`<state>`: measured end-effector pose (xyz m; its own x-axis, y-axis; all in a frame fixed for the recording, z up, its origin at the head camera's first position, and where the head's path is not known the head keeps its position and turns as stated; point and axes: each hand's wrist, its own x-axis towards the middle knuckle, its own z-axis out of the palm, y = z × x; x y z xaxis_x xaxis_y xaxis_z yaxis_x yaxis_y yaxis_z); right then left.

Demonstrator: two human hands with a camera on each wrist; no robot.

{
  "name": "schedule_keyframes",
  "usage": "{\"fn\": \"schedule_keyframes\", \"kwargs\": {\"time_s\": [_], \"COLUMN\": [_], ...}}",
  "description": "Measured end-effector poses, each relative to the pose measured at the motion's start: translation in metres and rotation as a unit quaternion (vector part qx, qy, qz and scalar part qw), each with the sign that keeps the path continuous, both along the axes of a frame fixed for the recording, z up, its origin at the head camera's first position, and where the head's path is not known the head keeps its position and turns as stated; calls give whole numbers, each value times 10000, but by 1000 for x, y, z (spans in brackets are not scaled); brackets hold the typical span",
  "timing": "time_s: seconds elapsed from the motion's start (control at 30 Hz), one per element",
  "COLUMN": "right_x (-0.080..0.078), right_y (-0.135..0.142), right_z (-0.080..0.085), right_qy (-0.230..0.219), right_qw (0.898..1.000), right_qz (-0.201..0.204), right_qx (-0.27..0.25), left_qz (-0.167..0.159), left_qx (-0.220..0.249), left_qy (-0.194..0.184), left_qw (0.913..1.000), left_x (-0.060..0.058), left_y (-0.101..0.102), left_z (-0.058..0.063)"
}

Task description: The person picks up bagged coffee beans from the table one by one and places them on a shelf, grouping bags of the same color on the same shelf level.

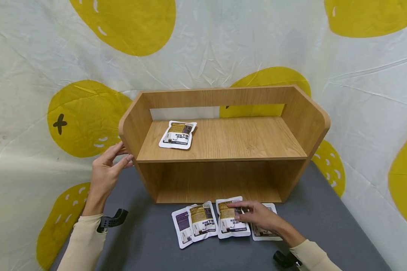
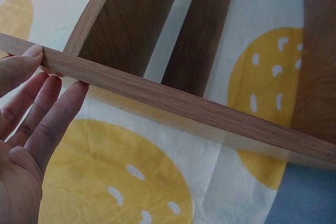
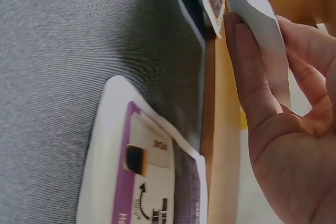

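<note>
A two-tier wooden shelf (image 1: 220, 159) stands on the grey table, its left side panel (image 2: 157, 95) beside my left hand (image 1: 105, 169). The left hand's fingers are nearly straight, their tips at that panel's outer side, with the thumb at its front edge. My right hand (image 1: 257, 216) holds a white-edged food pouch (image 1: 230, 226) between thumb and fingers, in front of the shelf. In the right wrist view the pouch (image 3: 257, 19) is raised on edge between the fingers. Another pouch (image 1: 178, 136) lies on the upper tier at the left.
Two overlapping pouches, one with a purple panel (image 1: 182, 226) and one with a brown panel (image 1: 203, 222), lie left of the right hand. Another pouch (image 1: 270, 237) lies partly under that hand. A white sheet (image 1: 203, 45) with yellow shapes hangs behind the grey table (image 1: 139, 241).
</note>
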<state>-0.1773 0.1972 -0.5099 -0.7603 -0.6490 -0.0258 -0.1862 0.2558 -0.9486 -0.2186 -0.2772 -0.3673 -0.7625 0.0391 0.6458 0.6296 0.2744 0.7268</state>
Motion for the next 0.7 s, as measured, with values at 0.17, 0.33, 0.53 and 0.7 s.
{"fn": "schedule_keyframes", "kwargs": {"time_s": [0.17,0.33,0.53,0.7], "right_x": [-1,-2,-2,-1], "right_y": [-1,0,1,1], "right_z": [5,8,18,27], "right_qy": [-36,140,131,79], "right_qw": [9997,9997,9998,9996], "right_qz": [143,129,-29,-221], "right_qx": [-185,-157,-178,-129], "left_qz": [56,-14,-62,-48], "left_qx": [-61,56,175,207], "left_qy": [-18,-61,-123,-164], "left_qw": [10000,10000,9998,9996], "left_x": [0,1,1,0], "left_y": [0,0,0,0], "left_z": [-1,-1,0,0]}}
